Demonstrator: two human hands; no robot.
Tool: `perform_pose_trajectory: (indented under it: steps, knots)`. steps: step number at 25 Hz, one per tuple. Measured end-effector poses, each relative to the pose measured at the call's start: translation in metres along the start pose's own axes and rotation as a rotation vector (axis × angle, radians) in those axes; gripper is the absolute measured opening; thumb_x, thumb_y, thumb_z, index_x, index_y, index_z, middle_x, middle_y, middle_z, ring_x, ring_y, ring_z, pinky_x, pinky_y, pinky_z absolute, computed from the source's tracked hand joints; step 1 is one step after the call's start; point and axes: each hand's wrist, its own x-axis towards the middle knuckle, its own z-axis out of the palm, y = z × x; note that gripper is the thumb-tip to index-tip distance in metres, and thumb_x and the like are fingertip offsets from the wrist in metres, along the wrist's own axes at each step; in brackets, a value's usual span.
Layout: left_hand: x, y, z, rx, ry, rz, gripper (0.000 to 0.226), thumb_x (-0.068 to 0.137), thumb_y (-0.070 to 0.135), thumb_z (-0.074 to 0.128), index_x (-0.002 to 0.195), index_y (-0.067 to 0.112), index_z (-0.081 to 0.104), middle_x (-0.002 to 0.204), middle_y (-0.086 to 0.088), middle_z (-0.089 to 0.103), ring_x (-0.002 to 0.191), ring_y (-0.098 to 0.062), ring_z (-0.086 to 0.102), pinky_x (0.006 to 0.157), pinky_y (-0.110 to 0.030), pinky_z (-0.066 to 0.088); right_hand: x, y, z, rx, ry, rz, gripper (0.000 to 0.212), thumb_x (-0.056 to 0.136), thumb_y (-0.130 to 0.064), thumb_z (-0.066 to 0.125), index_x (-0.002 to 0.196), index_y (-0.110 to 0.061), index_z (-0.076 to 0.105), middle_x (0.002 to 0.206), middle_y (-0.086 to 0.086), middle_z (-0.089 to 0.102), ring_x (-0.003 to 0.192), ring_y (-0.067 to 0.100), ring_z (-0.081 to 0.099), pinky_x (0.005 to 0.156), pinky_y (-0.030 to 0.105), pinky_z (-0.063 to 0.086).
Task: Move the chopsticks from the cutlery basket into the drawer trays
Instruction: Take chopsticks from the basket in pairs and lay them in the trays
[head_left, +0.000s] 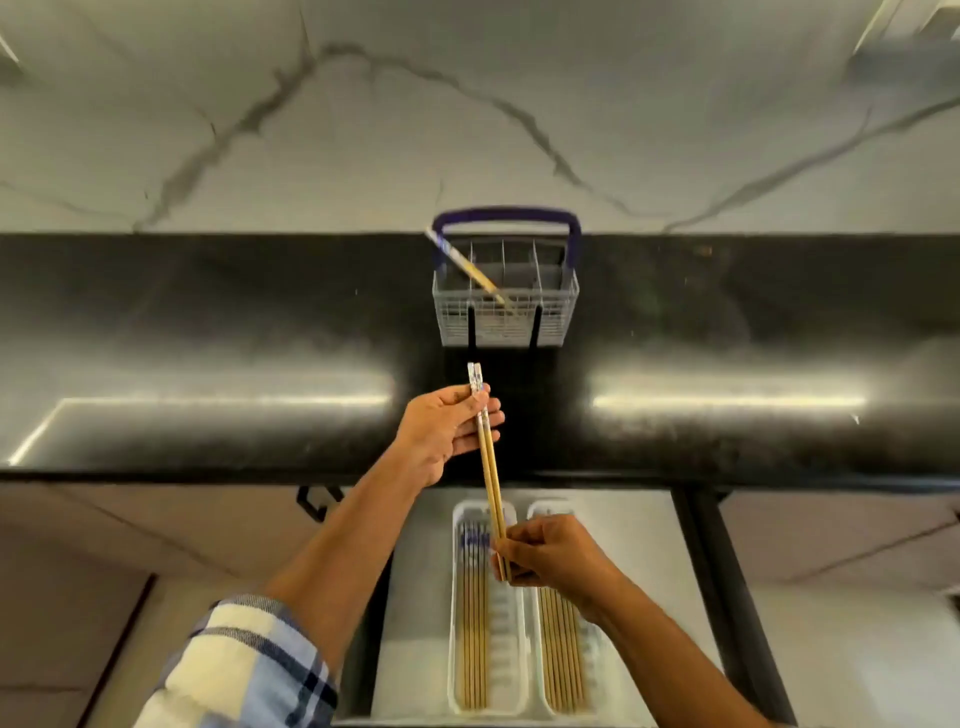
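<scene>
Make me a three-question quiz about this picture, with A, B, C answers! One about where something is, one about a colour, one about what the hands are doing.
1. Where is the cutlery basket?
A. on the black counter
B. inside the drawer
C. on the floor

2. What colour is the basket handle?
A. red
B. purple-blue
C. yellow

3. What are the hands doing?
A. both empty
B. both holding one pair of chopsticks
C. lifting the basket

Answers: 1 A, it stands on the counter. 2 B, the handle is purple-blue. 3 B, the left hand and right hand grip opposite ends.

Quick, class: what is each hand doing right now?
Left hand: closed on the top end of a chopstick pair.
Right hand: closed on the pair's lower end, above the trays.
</scene>
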Motion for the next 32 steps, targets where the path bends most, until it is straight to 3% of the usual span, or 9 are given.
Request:
perform_pose_trajectory:
  steps: [6, 9, 13, 18, 22, 26, 32]
  knots:
    - [-0.016, -0.124, -0.037, 0.031, 0.067, -0.175, 0.021, 0.095, 0.007, 0.061, 0.115, 0.002, 0.066, 0.1, -0.016, 0.076, 0.092, -0.028, 0.075, 0.07, -0.036, 0.063, -0.004, 0.092, 0.044, -0.032, 0.104, 0.32, 0.008, 0.088, -0.008, 0.069, 0.085, -0.002, 0.074, 0.083, 0.012, 0.075, 0.078, 0.023, 0.075, 0.076, 0.041, 0.063]
    - [-0.019, -0.143, -0.048, 0.042, 0.036, -0.184, 0.021, 0.094, 0.009, 0.062, 0.114, 0.003, 0.067, 0.101, -0.015, 0.077, 0.094, -0.028, 0.075, 0.072, -0.035, 0.063, 0.0, 0.104, 0.057, -0.122, 0.138, 0.359, 0.017, 0.089, -0.007, 0.066, 0.075, -0.009, 0.075, 0.082, 0.014, 0.074, 0.081, 0.028, 0.074, 0.076, 0.043, 0.062]
    - [-0.027, -0.161, -0.053, 0.075, 0.041, -0.223, 0.018, 0.094, 0.008, 0.062, 0.111, 0.006, 0.069, 0.099, -0.012, 0.078, 0.093, -0.027, 0.075, 0.069, -0.032, 0.062, 0.005, 0.106, 0.066, -0.177, 0.177, 0.368, 0.019, 0.09, -0.008, 0.063, 0.076, -0.014, 0.075, 0.078, 0.008, 0.072, 0.073, 0.022, 0.072, 0.074, 0.039, 0.062]
    - [-0.019, -0.172, -0.044, 0.058, 0.129, -0.273, 0.016, 0.094, 0.007, 0.062, 0.108, 0.009, 0.069, 0.094, -0.009, 0.079, 0.087, -0.023, 0.076, 0.061, -0.028, 0.06, 0.019, 0.099, 0.064, -0.414, 0.227, 0.314, 0.018, 0.091, -0.011, 0.062, 0.079, -0.002, 0.072, 0.069, 0.007, 0.065, 0.059, 0.018, 0.064, 0.07, 0.031, 0.061]
    - [-0.012, -0.186, -0.037, 0.01, 0.21, -0.342, 0.014, 0.094, 0.003, 0.062, 0.104, 0.009, 0.069, 0.095, -0.012, 0.077, 0.086, -0.025, 0.076, 0.058, -0.03, 0.061, 0.029, 0.095, 0.063, -0.578, 0.269, 0.353, 0.015, 0.091, -0.018, 0.065, 0.095, -0.003, 0.067, 0.09, 0.01, 0.069, 0.079, 0.019, 0.067, 0.056, 0.016, 0.046]
    - [-0.002, -0.198, -0.032, 0.048, 0.296, -0.369, 0.013, 0.093, 0.002, 0.064, 0.102, 0.008, 0.07, 0.092, -0.012, 0.075, 0.082, -0.025, 0.074, 0.057, -0.034, 0.062, 0.036, 0.093, 0.07, -0.781, 0.252, 0.367, 0.022, 0.094, -0.018, 0.061, 0.113, -0.007, 0.061, 0.111, 0.008, 0.068, 0.098, 0.019, 0.066, 0.071, 0.022, 0.046]
    - [0.012, -0.209, -0.025, 0.127, 0.431, -0.341, 0.014, 0.091, 0.001, 0.067, 0.102, 0.008, 0.072, 0.09, -0.014, 0.074, 0.075, -0.027, 0.073, 0.064, -0.04, 0.063, 0.052, 0.095, 0.074, -0.986, 0.149, 0.382, 0.023, 0.096, -0.01, 0.055, 0.117, -0.007, 0.061, 0.116, 0.01, 0.068, 0.103, 0.02, 0.067, 0.083, 0.027, 0.053]
